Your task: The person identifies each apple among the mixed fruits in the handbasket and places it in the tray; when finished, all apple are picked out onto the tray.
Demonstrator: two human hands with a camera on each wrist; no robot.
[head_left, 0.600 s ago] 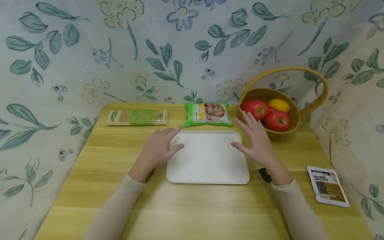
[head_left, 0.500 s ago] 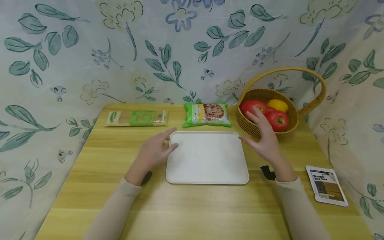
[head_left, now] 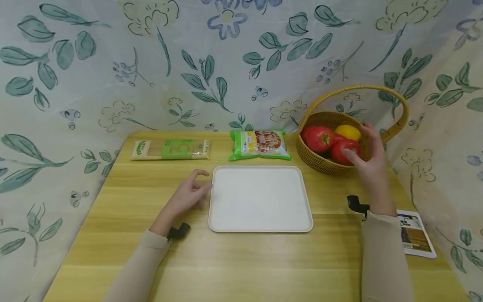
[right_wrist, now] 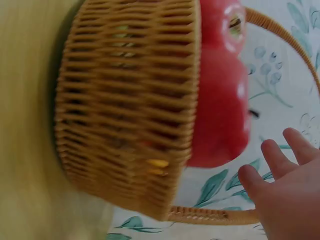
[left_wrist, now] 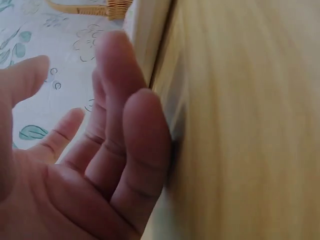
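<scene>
Head: "3" on packet [head_left: 177, 149] near tray [head_left: 260, 199]

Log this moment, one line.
left hand: beside left edge of white tray; right hand: at right side of wicker basket, no grip seen; inside basket: red fruits, yellow fruit

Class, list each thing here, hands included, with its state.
Left hand: loosely curled, holding nothing
Right hand: fingers apart, holding nothing
Tray: lying flat
Basket: upright
Red fruit: in the basket
Yellow fruit: in the basket
Long packet: lying flat
Green bag: lying flat
White packet: flat, partly hidden
</scene>
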